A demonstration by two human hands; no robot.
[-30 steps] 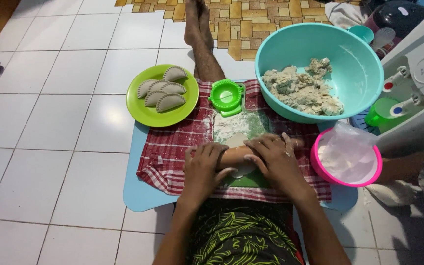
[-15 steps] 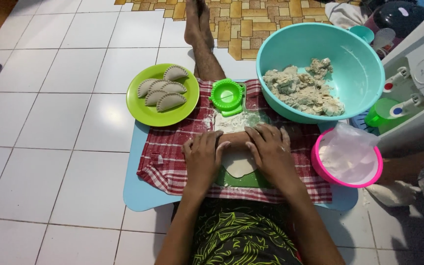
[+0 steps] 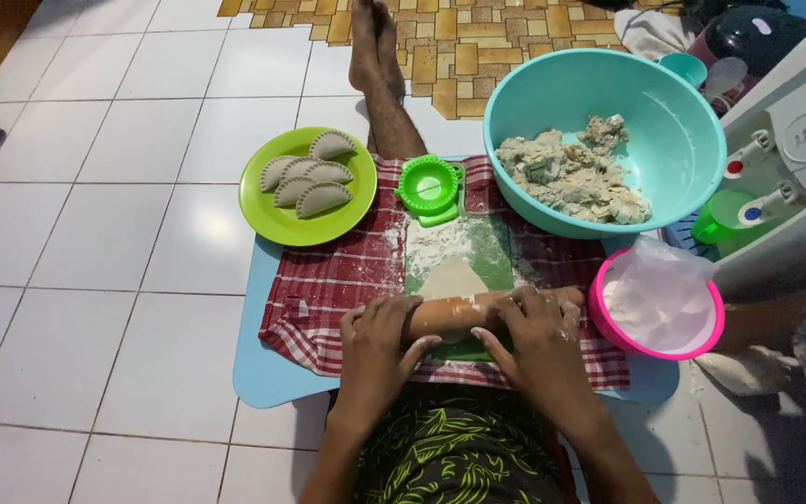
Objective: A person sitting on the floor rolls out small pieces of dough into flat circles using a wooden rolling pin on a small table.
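Note:
A wooden rolling pin (image 3: 454, 312) lies across a floured green board (image 3: 482, 245) on a red checked cloth (image 3: 328, 280). My left hand (image 3: 377, 347) presses on its left end and my right hand (image 3: 534, 331) on its right end. A thin sheet of pale dough (image 3: 450, 278) shows just beyond the pin. A green dumpling press (image 3: 429, 185) sits at the board's far end.
A green plate (image 3: 272, 219) with several folded dumplings stands at the left. A teal bowl (image 3: 673, 121) of crumbly filling is at the back right. A pink bowl (image 3: 709, 329) covered by a plastic bag sits at the right, beside a white dispenser (image 3: 795, 149). My leg stretches forward.
The rolling pin went away from me over the dough half a second ago, then came back toward me; both hands moved with it. More dough now shows beyond the pin.

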